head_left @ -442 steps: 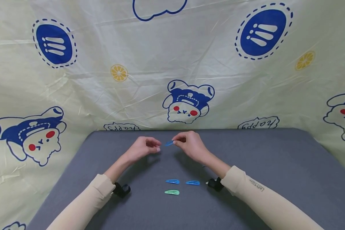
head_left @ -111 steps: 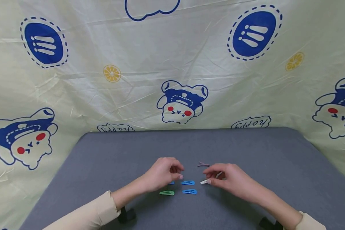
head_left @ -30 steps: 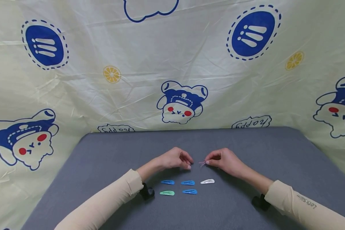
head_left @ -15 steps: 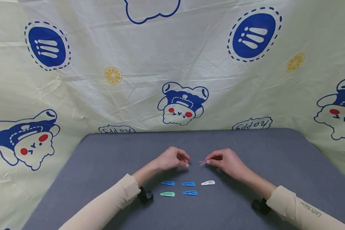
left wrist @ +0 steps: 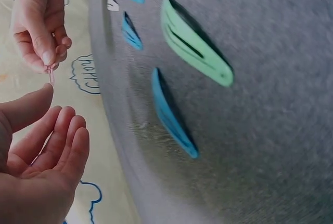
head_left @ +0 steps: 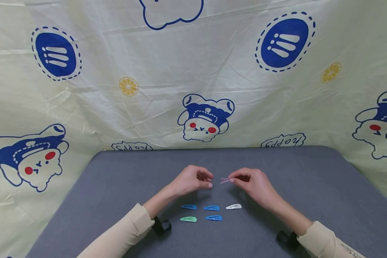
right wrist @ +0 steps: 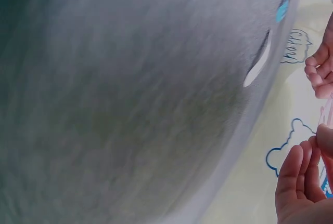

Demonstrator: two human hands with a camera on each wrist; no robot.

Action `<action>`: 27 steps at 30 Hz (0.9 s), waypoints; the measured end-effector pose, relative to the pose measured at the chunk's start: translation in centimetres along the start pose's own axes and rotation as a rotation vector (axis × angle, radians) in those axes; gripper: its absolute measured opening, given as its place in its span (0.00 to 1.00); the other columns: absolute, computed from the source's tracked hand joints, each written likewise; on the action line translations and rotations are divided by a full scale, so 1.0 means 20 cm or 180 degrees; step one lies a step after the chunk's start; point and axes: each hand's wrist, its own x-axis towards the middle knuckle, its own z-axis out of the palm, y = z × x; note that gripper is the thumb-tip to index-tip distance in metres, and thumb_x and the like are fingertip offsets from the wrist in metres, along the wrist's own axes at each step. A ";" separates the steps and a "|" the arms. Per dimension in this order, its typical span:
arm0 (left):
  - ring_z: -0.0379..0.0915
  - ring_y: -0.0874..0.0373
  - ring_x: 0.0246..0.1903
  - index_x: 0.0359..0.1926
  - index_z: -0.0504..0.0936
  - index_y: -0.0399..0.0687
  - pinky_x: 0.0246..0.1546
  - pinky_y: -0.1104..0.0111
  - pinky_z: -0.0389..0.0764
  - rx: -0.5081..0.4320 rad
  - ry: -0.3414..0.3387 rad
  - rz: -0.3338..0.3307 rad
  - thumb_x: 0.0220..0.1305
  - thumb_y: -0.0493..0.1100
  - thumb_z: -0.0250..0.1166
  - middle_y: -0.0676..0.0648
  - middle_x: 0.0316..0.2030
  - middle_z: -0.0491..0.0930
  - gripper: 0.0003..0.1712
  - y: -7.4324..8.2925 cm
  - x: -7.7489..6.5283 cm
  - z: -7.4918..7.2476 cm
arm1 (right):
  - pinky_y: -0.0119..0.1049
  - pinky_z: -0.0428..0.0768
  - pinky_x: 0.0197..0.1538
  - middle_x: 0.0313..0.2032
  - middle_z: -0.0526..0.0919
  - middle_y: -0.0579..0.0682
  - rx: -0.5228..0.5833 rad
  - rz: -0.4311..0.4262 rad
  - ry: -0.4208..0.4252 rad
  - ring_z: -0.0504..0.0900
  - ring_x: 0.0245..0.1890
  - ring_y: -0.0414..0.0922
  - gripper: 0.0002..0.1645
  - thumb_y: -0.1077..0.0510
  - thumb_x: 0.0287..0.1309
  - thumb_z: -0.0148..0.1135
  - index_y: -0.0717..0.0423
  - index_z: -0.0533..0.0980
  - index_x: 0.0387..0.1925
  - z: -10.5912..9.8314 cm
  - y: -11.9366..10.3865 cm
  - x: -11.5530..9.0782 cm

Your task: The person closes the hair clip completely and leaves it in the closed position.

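My right hand (head_left: 253,184) pinches a thin pink thing with a narrow loop or split strands (head_left: 224,180) between thumb and fingertips, above the table. Its exact kind is too small to tell. My left hand (head_left: 190,181) hovers just to its left, fingers loosely bent, holding nothing. In the left wrist view the pink thing hangs close to my left thumb, apart from it. Nearer me lie snap hair clips: blue ones (head_left: 189,207) (head_left: 211,208) and a white one (head_left: 233,206) in one row, a green one (head_left: 188,219) and a blue one (head_left: 214,218) in front.
A dark grey cloth covers the table (head_left: 277,172). Behind it hangs a pale printed curtain (head_left: 161,107). Each wrist carries a black camera, one on the left (head_left: 161,226) and one on the right (head_left: 287,239).
Since the oldest frame, a blue and a white clip have joined the arrangement. The right hand has released the white clip and picked up the pink thing, now raised slightly. The left hand stays nearby.
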 end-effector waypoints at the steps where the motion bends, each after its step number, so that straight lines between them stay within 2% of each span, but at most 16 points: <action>1: 0.75 0.59 0.36 0.49 0.84 0.38 0.39 0.69 0.77 0.0006 0.0024 0.0005 0.62 0.37 0.69 0.54 0.34 0.82 0.14 0.01 -0.01 0.00 | 0.35 0.79 0.39 0.35 0.85 0.40 0.0016 -0.0012 0.0028 0.80 0.35 0.41 0.06 0.59 0.57 0.71 0.45 0.86 0.37 0.00 -0.01 -0.01; 8: 0.75 0.60 0.38 0.48 0.85 0.44 0.43 0.68 0.77 0.0087 0.0184 0.0047 0.62 0.39 0.70 0.55 0.36 0.82 0.13 0.06 -0.07 0.01 | 0.34 0.79 0.37 0.35 0.84 0.39 0.0067 -0.0073 0.0228 0.80 0.34 0.40 0.05 0.58 0.58 0.70 0.44 0.86 0.37 -0.01 -0.06 -0.06; 14: 0.75 0.60 0.39 0.49 0.84 0.45 0.45 0.68 0.77 0.0153 0.0294 0.0123 0.62 0.39 0.70 0.50 0.40 0.82 0.14 0.10 -0.12 0.00 | 0.34 0.80 0.38 0.35 0.83 0.36 0.0101 -0.0205 0.0360 0.80 0.34 0.38 0.07 0.58 0.58 0.70 0.42 0.85 0.37 0.00 -0.12 -0.09; 18: 0.75 0.60 0.40 0.49 0.84 0.45 0.47 0.65 0.77 0.0158 0.0362 0.0167 0.62 0.40 0.70 0.49 0.42 0.82 0.14 0.13 -0.16 -0.01 | 0.34 0.79 0.38 0.35 0.82 0.34 0.0054 -0.0194 0.0412 0.79 0.33 0.37 0.08 0.58 0.58 0.70 0.41 0.85 0.37 -0.01 -0.16 -0.11; 23: 0.76 0.55 0.43 0.51 0.84 0.46 0.50 0.58 0.78 0.0099 0.0410 0.0202 0.62 0.39 0.70 0.53 0.42 0.82 0.16 0.17 -0.22 -0.01 | 0.34 0.78 0.37 0.33 0.81 0.34 0.0032 -0.0233 0.0453 0.78 0.32 0.37 0.08 0.59 0.59 0.70 0.40 0.85 0.37 -0.02 -0.22 -0.15; 27: 0.76 0.56 0.44 0.50 0.84 0.48 0.49 0.60 0.78 0.0113 0.0459 0.0192 0.61 0.40 0.71 0.57 0.41 0.81 0.15 0.20 -0.27 -0.01 | 0.34 0.78 0.38 0.33 0.81 0.33 0.0021 -0.0247 0.0490 0.77 0.32 0.37 0.09 0.59 0.58 0.70 0.38 0.84 0.37 -0.03 -0.27 -0.19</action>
